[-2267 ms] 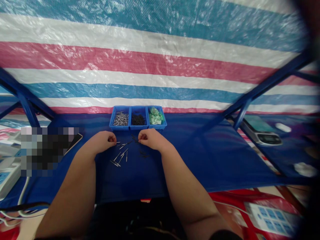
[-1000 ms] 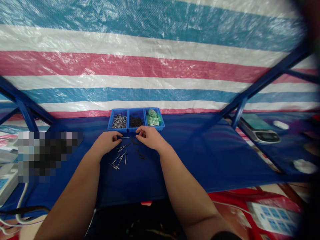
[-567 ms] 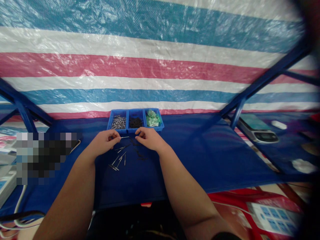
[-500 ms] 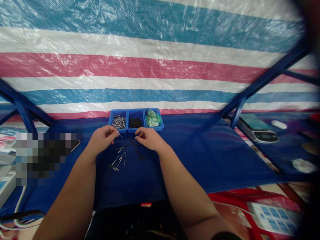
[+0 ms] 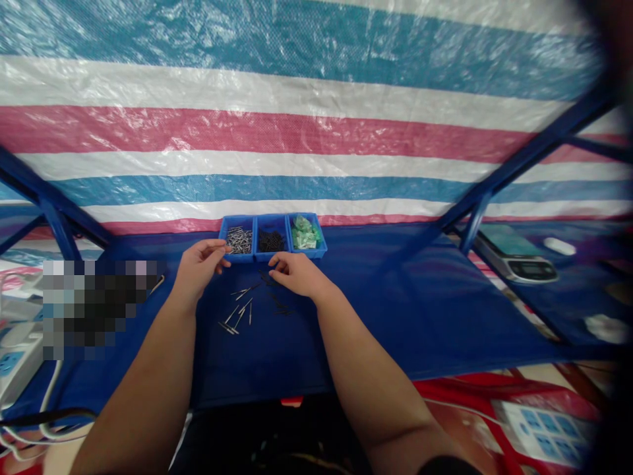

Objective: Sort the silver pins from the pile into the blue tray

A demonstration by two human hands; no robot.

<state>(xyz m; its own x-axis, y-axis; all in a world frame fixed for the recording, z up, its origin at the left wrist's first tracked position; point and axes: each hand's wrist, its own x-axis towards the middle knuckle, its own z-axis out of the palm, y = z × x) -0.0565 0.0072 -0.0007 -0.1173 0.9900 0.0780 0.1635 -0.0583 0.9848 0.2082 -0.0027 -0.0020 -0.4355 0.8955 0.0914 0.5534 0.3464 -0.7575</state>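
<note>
My left hand (image 5: 200,265) is at the near left edge of a blue bin of thin silver metal pieces (image 5: 239,241), fingers apart, with nothing visible in them. My right hand (image 5: 295,272) hovers low over the table just in front of a bin of small black pieces (image 5: 271,241). Its thumb and fingers are bent but apart, and no held thing shows. Close under its fingertips lie thin black pieces (image 5: 281,305). Between my forearms several thin silver-and-dark pins (image 5: 239,315) lie loose on the blue table. They are too small to name exactly.
A third blue bin holds green plastic packets (image 5: 305,235). At the right, beyond a blue frame bar (image 5: 475,221), stands a digital scale (image 5: 531,269). A blurred-out dark object (image 5: 103,307) and a power strip (image 5: 17,369) with cables are at the left. Striped sheeting (image 5: 297,135) hangs behind.
My left hand has moved slightly up to the silver bin, and the thin piece it pinched before no longer shows. My right hand has hardly moved. The view has shifted slightly.
</note>
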